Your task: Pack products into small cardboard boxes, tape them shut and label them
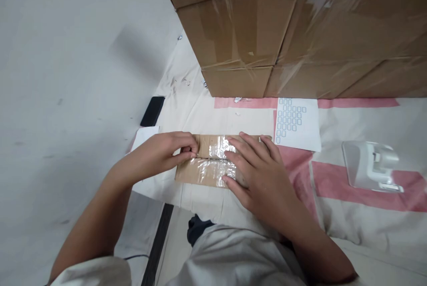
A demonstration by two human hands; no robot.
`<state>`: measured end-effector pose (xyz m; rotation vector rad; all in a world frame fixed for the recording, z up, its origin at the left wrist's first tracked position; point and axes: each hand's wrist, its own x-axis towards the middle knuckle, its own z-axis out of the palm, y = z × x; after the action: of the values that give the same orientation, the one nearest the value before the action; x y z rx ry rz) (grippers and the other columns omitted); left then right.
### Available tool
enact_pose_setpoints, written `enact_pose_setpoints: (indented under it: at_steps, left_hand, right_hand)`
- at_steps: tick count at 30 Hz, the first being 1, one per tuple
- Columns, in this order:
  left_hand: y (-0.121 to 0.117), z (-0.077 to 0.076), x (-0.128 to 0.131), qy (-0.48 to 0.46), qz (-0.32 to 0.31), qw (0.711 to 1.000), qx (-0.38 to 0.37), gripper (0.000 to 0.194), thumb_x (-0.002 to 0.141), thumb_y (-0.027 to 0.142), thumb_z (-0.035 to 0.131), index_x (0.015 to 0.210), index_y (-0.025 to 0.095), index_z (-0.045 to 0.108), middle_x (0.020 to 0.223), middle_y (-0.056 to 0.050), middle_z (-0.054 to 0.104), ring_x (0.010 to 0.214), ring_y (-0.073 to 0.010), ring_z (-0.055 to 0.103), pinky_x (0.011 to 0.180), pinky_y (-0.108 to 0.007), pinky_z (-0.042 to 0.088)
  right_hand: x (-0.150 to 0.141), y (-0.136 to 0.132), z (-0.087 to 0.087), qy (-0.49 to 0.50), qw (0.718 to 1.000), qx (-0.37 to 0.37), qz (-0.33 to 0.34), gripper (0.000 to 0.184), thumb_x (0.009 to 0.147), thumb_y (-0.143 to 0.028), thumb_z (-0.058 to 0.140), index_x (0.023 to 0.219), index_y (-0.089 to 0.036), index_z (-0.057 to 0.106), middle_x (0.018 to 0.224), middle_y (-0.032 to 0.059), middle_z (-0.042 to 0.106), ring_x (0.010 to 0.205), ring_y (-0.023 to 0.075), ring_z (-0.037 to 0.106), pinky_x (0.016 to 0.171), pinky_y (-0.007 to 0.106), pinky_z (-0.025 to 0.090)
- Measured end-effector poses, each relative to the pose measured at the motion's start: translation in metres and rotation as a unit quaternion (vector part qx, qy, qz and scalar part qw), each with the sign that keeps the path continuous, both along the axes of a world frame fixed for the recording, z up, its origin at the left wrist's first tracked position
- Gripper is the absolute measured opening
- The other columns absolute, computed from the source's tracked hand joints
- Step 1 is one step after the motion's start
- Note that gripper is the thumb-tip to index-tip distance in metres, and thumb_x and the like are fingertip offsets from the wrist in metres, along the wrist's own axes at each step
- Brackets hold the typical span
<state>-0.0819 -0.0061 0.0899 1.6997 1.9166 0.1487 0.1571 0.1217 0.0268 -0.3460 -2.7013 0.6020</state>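
A small flat cardboard box (pixel 191 175) lies in front of me, a seam running along its top with clear packing tape (pixel 218 148) over it. My left hand (pixel 178 146) is at the box's left end, thumb and curled fingers pinched together by the seam. Whatever is between those fingertips is hidden. Spread out over the right half of the box, my right hand (pixel 258 166) rests with its fingers apart, touching the top and the tape.
Large cardboard boxes (pixel 240 32) wrapped in clear film stand stacked behind. A white tape dispenser (pixel 372 166) is at the right, and a sheet of printed labels (pixel 296 126) lies nearer. At the left are a black phone (pixel 152 111) and white paper (pixel 145 134).
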Motion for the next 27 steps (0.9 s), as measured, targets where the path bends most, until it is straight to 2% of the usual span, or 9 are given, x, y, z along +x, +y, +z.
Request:
enact_pose_setpoints:
  at_steps: [5,9,11,14,16,18,21,24,27]
  left_hand:
    - [0.001,-0.004,0.003,0.025,0.077,0.997,-0.003,0.011,0.094,0.035,0.056,0.094,0.024,0.058,0.086,0.002,0.064,0.075,-0.0149,0.059,0.067,-0.027,0.044]
    - [-0.002,-0.021,0.0,0.001,0.123,0.99,0.064,0.03,0.093,0.047,0.059,0.114,0.025,0.054,0.104,-0.003,0.056,0.086,-0.0173,0.059,0.071,-0.03,0.053]
    - [-0.004,-0.032,-0.004,-0.007,0.159,0.985,0.065,0.038,0.094,0.052,0.059,0.123,0.029,0.053,0.116,-0.004,0.049,0.094,-0.0192,0.06,0.074,-0.031,0.058]
    - [-0.011,-0.048,-0.009,-0.014,0.18,0.98,0.083,0.041,0.092,0.056,0.058,0.127,0.035,0.053,0.126,-0.004,0.048,0.112,-0.0261,0.058,0.088,-0.039,0.06]
    - [-0.018,-0.056,-0.009,-0.019,0.195,0.972,0.128,0.045,0.09,0.059,0.058,0.13,0.037,0.052,0.133,-0.005,0.049,0.125,-0.0312,0.053,0.098,-0.048,0.058]
    - [-0.026,-0.062,-0.004,-0.008,0.217,0.962,0.167,0.051,0.089,0.059,0.058,0.135,0.038,0.05,0.141,-0.005,0.049,0.135,-0.0345,0.049,0.105,-0.056,0.053]
    - [-0.033,-0.07,0.01,0.019,0.207,0.959,0.192,0.058,0.087,0.058,0.06,0.14,0.039,0.047,0.145,-0.006,0.05,0.137,-0.0371,0.048,0.11,-0.063,0.047]
    - [-0.033,-0.075,0.02,0.027,0.19,0.958,0.215,0.056,0.089,0.056,0.058,0.142,0.04,0.047,0.146,-0.006,0.05,0.137,-0.039,0.048,0.113,-0.07,0.04]
    - [-0.036,-0.074,0.021,0.024,0.174,0.959,0.223,0.051,0.092,0.054,0.055,0.142,0.043,0.048,0.15,-0.006,0.046,0.139,-0.0397,0.045,0.114,-0.073,0.035]
  right_hand:
    - [-0.002,0.001,0.0,-0.006,1.0,-0.009,0.001,0.034,0.098,-0.036,0.057,0.126,-0.019,0.066,0.152,0.0089,0.055,0.146,0.0319,0.04,0.121,0.056,0.024]
    - [0.0,-0.004,0.009,-0.017,1.0,-0.022,-0.002,0.034,0.097,-0.038,0.06,0.125,-0.019,0.066,0.149,0.0101,0.057,0.146,0.0311,0.039,0.123,0.056,0.023]
    - [0.003,-0.005,0.012,-0.006,0.999,-0.031,0.003,0.034,0.097,-0.04,0.059,0.124,-0.019,0.066,0.146,0.0094,0.059,0.147,0.0297,0.038,0.124,0.055,0.022]
    - [0.013,0.007,0.005,0.051,0.996,-0.069,0.006,0.032,0.099,-0.04,0.054,0.123,-0.022,0.065,0.143,0.0071,0.061,0.144,0.0246,0.042,0.122,0.048,0.029]
    - [0.024,0.028,-0.009,0.098,0.988,-0.097,-0.067,0.032,0.1,-0.04,0.051,0.126,-0.024,0.062,0.144,0.0078,0.059,0.14,0.0236,0.046,0.118,0.046,0.036]
    - [0.034,0.058,-0.028,0.095,0.964,-0.107,-0.226,0.038,0.099,-0.04,0.052,0.132,-0.022,0.057,0.144,0.0129,0.056,0.138,0.0288,0.046,0.114,0.05,0.039]
    - [0.043,0.102,-0.06,-0.065,0.901,-0.095,-0.418,0.062,0.092,-0.041,0.065,0.143,-0.012,0.047,0.135,0.0242,0.057,0.128,0.0414,0.05,0.105,0.06,0.041]
    - [0.043,0.126,-0.082,-0.158,0.872,-0.078,-0.457,0.072,0.088,-0.038,0.07,0.146,-0.006,0.043,0.124,0.0269,0.06,0.117,0.042,0.055,0.097,0.056,0.045]
    - [0.043,0.131,-0.095,-0.136,0.884,-0.098,-0.437,0.068,0.089,-0.03,0.065,0.147,-0.006,0.041,0.122,0.0245,0.06,0.114,0.0383,0.057,0.096,0.052,0.047]
